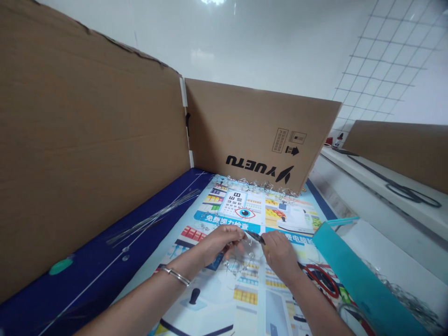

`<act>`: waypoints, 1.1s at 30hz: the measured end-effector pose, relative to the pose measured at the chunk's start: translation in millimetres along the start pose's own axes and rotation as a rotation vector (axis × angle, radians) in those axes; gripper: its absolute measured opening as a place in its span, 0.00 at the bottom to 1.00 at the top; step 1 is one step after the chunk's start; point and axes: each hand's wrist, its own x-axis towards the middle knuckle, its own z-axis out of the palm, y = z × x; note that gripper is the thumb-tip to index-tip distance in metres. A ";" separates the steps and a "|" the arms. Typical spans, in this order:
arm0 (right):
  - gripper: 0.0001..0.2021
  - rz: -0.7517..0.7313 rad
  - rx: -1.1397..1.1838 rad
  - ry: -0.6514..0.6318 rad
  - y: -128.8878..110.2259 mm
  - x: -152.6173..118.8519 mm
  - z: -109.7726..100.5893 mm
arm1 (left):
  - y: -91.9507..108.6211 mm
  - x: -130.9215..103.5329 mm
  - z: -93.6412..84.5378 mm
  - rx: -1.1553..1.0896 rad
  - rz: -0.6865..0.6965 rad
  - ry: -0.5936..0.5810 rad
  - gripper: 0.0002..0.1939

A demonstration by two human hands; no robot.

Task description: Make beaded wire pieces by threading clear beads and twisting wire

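Observation:
My left hand (227, 239) is closed in a pinch on a thin clear wire piece with small transparent parts (250, 256) hanging from it. My right hand (279, 252) is wrapped round a dark pointed tool (257, 237), whose tip reaches the fingertips of my left hand. Beneath both hands lies a printed sheet (206, 298) with an eye chart and shop pictures. Exact details of the clear piece between the hands are too small to tell.
Cardboard panels (224, 126) stand behind and at the left. Thin wires (154, 219) lie on the blue cover. Small clear pieces (262, 185) line the back panel. At right are a teal box (371, 275) holding wire pieces, red-handled tools (324, 280) and black scissors (413, 193).

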 end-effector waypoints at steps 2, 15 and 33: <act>0.09 -0.014 -0.013 -0.009 -0.2 0.2 -0.8 | 0.2 -0.1 0.2 0.007 -0.003 -0.002 0.14; 0.08 -0.039 -0.027 -0.008 1.0 -0.3 1.1 | -5.3 4.9 -4.2 -0.003 0.000 -0.016 0.13; 0.09 0.010 0.100 -0.021 4.6 -4.9 11.2 | -3.0 1.6 -6.1 -0.071 -0.033 -0.031 0.12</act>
